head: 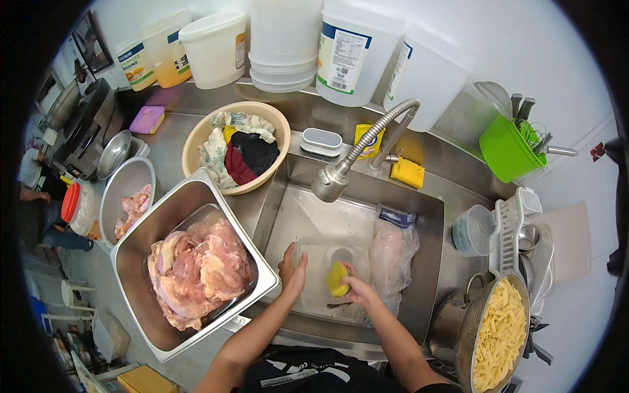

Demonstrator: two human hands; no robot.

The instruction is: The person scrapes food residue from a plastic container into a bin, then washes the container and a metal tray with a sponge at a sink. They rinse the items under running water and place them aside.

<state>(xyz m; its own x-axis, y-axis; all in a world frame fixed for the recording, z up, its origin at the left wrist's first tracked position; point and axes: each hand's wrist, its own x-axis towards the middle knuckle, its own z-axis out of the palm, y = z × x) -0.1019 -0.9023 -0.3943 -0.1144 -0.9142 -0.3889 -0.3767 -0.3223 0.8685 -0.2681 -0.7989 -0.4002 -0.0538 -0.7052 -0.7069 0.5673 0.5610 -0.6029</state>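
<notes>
My right hand (361, 290) grips a yellow sponge (336, 280) over the basin of the stainless steel sink (304, 206). Below the sponge is a clear plastic container (317, 294), with the drain showing through it. My left hand (293, 275) is at the container's left edge, its thumb and fingers on either side of the rim. To the right in the basin lies a clear plastic bag (393, 255) with pale pink contents, probably meat. The flexible faucet (331, 182) hangs above the basin's far part; no running water is visible.
Left of the sink, a deep steel pan (125, 275) holds raw chicken (196, 275). A beige basin (189, 152) of cloths stands behind it. At right are a colander of penne (501, 334), a dish rack (506, 236) and a green utensil bin (506, 147). Plastic tubs (344, 59) line the back ledge.
</notes>
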